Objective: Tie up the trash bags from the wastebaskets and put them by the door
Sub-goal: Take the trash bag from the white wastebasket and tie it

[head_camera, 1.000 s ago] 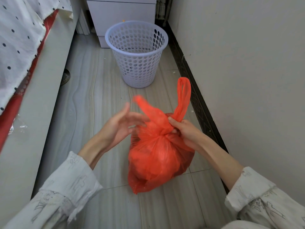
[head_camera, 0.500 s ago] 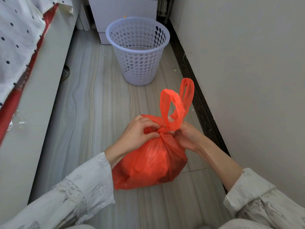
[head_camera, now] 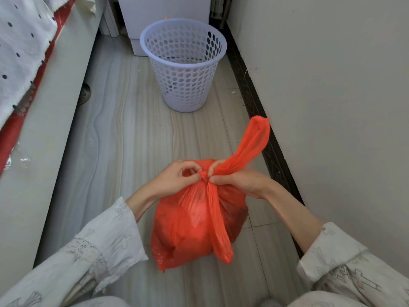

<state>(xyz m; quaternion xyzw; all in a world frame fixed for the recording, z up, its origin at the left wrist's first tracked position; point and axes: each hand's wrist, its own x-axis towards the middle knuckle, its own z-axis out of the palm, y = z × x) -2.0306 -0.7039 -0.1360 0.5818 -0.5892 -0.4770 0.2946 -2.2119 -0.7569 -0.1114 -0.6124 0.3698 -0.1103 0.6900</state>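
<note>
Fingers (head_camera: 194,177) of both hands hide the red bag's (head_camera: 190,227) knot.

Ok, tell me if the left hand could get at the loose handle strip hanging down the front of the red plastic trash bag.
Probably yes: the strip hangs uncovered down the near side of the bag, just below the left hand, but that hand would first have to release the knot.

Both hands (head_camera: 177,180) (head_camera: 239,181) pinch knot (head_camera: 204,175) – red bag (head_camera: 194,227).
</note>
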